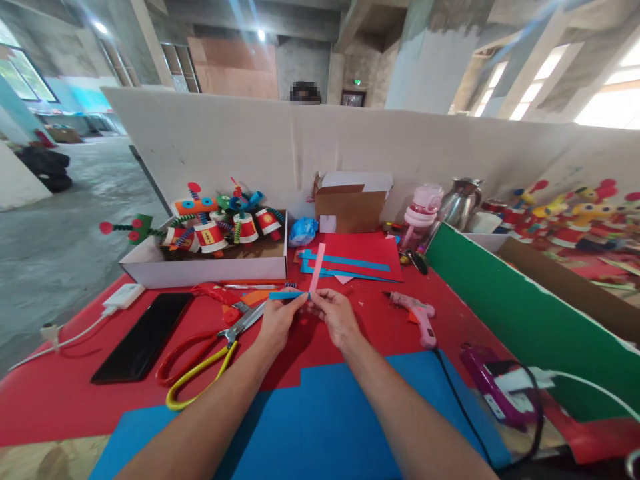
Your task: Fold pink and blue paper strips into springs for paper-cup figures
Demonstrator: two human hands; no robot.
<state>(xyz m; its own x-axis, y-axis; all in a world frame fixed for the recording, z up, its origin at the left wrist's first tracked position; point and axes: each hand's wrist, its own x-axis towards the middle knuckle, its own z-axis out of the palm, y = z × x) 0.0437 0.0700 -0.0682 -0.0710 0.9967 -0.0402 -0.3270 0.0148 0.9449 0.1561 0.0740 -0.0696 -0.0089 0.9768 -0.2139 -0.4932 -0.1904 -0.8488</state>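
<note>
A pink paper strip (317, 268) and a blue paper strip (287, 295) meet at a corner between my two hands. My left hand (281, 317) pinches the blue strip close to that corner. On the other side of the joint, my right hand (334, 313) has its thumb and fingers pressed together where the strips cross; the pink one rises away from it. Scissors with red and yellow handles (231, 333) lie left of my left hand. To the right of my right hand rests a pink glue gun (420, 317). Blue card (330, 420) lies under my forearms.
At the back left, a white box (210, 272) holds paper-cup figures. A black phone (145, 337) lies at left. Red and blue paper (370, 250) is behind my hands. A green-sided box (500, 313), pink bottle (423, 210) and purple device (493, 387) are at right.
</note>
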